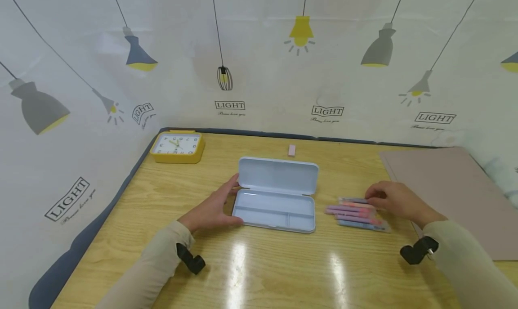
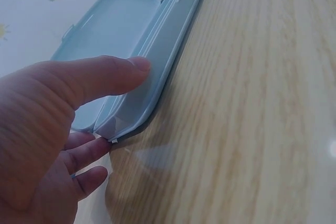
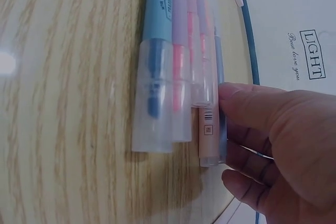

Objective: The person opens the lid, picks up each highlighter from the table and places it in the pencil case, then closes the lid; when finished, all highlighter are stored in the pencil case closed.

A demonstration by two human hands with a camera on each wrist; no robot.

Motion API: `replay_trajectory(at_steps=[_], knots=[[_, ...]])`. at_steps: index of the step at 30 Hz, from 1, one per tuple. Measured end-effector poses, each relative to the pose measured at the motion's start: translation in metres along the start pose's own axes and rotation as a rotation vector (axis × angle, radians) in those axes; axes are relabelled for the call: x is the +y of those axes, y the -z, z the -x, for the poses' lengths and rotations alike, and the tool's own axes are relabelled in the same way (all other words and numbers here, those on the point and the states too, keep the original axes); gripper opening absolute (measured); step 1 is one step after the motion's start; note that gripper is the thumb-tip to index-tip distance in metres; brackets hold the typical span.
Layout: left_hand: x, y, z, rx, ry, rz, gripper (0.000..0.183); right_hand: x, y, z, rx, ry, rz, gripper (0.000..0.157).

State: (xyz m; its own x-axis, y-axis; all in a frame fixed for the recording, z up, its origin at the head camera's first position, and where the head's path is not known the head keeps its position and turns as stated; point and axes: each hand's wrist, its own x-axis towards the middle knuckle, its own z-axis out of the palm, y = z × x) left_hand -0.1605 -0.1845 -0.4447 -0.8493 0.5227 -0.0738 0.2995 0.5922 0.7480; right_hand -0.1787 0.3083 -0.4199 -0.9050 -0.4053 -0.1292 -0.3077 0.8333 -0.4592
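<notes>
A pale blue pencil case (image 1: 267,215) lies with its lid raised, its compartments bare. My left hand (image 1: 214,210) grips its left end. In the left wrist view the thumb (image 2: 118,74) presses the case's front wall, while fingers reach round the end. To the right, several highlighters (image 1: 356,217) in blue, purple, pink and peach lie side by side, with translucent caps. My right hand (image 1: 392,200) pinches the farthest one, a grey-blue highlighter (image 3: 222,129); the thumb lies along its near side and the fingers are partly hidden behind it.
A pink-and-white eraser (image 1: 292,150) lies behind the case. The yellow clock (image 1: 178,157) stands in the back left corner. At the right a flat mauve board (image 1: 453,196) covers part of the wooden table (image 1: 283,268). A printed wall covering (image 1: 275,75) rises behind.
</notes>
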Motion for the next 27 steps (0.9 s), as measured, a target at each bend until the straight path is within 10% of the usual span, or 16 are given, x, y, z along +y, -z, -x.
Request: replay_trajectory(at_steps=[8, 27], knots=[[0.001, 0.000, 0.000, -0.007, 0.007, 0.001, 0.121, -0.012, 0.007, 0.007, 0.042, 0.037, 0.007, 0.011], [-0.001, -0.002, 0.001, 0.009, 0.019, 0.005, 0.120, -0.129, -0.014, -0.030, 0.049, 0.223, 0.011, 0.004]])
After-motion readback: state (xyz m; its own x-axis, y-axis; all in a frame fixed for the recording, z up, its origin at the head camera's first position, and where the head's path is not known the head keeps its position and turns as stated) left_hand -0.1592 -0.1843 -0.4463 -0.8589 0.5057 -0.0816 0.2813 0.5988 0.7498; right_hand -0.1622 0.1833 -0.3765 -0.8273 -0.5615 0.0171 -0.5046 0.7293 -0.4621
